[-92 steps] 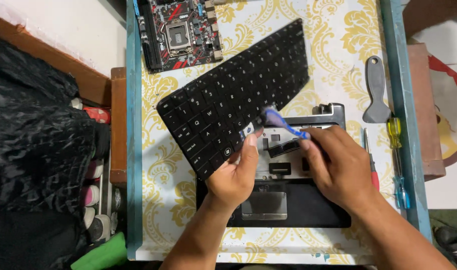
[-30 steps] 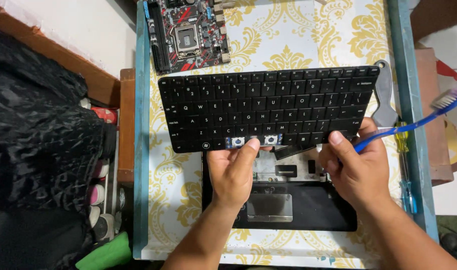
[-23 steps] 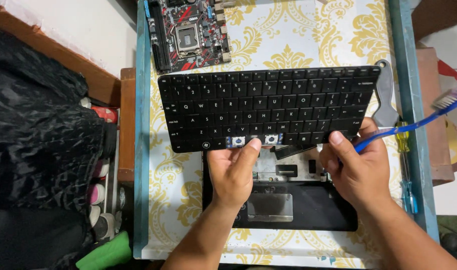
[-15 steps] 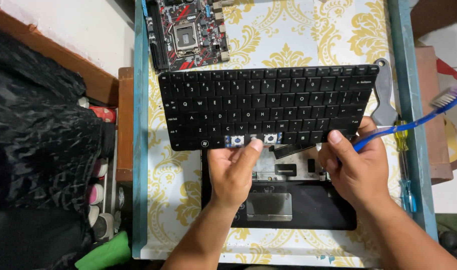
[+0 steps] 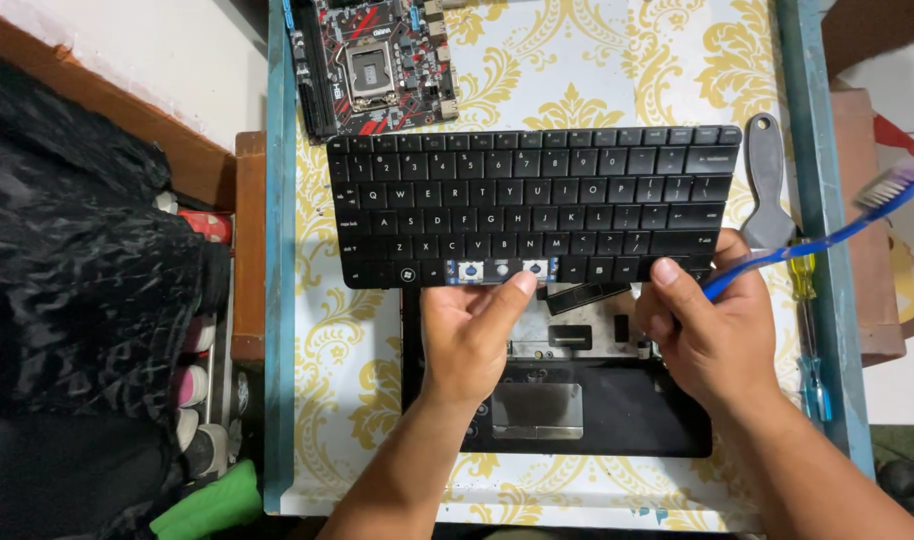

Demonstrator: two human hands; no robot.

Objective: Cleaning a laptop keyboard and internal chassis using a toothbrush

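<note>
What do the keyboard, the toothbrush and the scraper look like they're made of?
Keyboard: matte black plastic, by its dull keycaps. Toothbrush: glossy blue plastic, probably, with pale bristles. Scraper: grey, dull; handle likely plastic, blade possibly metal, hard to tell.

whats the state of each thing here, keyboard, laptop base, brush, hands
keyboard: lifted off, spacebar cap missing
laptop base: keyboard bay uncovered
toothbrush: in right hand, bristles out past the table edge
left hand: thumb on keyboard's lower edge
right hand: grips toothbrush and keyboard
motherboard: lying bare, socket empty

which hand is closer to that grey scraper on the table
Right. The right hand sits just below the grey scraper, nearly touching its blade; the left hand is far off, under the keyboard's middle.
</note>
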